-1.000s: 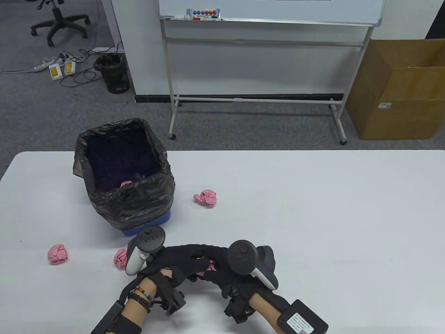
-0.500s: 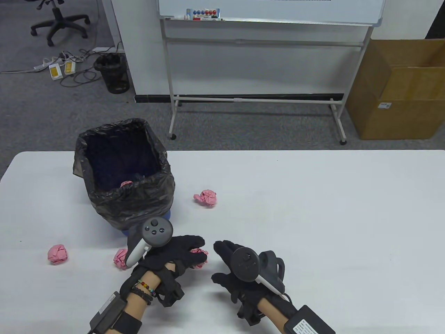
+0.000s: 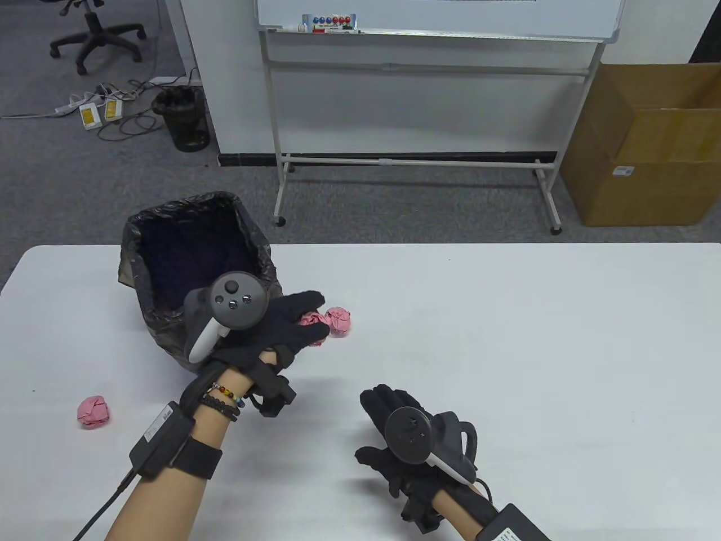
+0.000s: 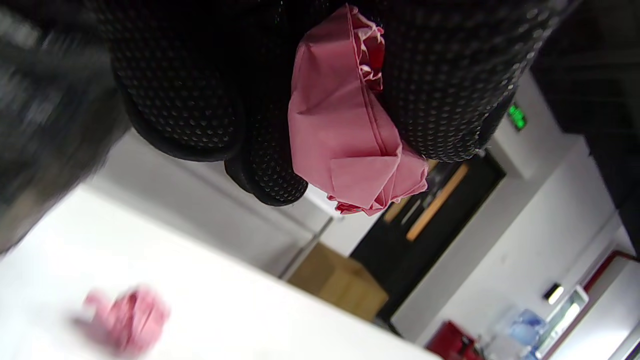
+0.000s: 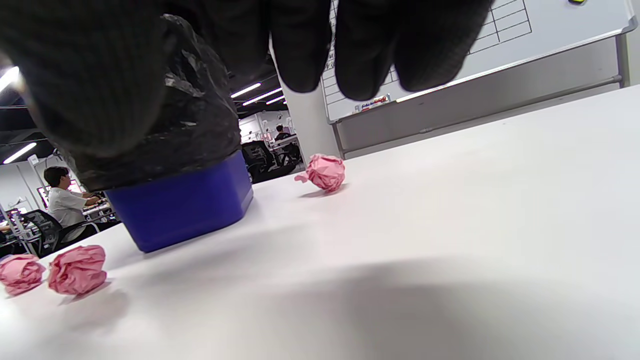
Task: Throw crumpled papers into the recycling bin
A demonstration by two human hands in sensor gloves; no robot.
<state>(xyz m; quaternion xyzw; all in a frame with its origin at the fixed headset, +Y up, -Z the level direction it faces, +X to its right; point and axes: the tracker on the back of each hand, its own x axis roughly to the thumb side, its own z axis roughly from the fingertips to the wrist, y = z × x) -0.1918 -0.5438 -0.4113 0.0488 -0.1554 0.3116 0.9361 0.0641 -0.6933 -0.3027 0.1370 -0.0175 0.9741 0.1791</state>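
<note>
While the left hand [image 3: 270, 329] hangs raised beside the near right corner of the bin [image 3: 169, 225], its gloved fingers [image 4: 430, 100] are curled round a crumpled pink paper ball [image 4: 350, 135], pinching it so that a folded corner sticks out below the fingertips. That bin is a blue tub [image 5: 185, 205] lined with a black bag [image 3: 248, 265], standing on the left part of the white table [image 3: 507, 338]. Just beside the held ball, on the table to the right of the bin, lies a second pink ball [image 3: 339, 321]. A third one [image 3: 93, 410] sits near the table's left front, well apart from the bin, and the right wrist view shows another ball [image 5: 77, 269] lying close by it in front of the tub. The right hand [image 3: 394, 428] rests low over the table towards the front, palm down, its fingers [image 5: 370, 55] loosely bent and holding nothing. Behind the table stand a wheeled whiteboard [image 3: 439, 17] and a cardboard box [image 3: 648, 146].
</note>
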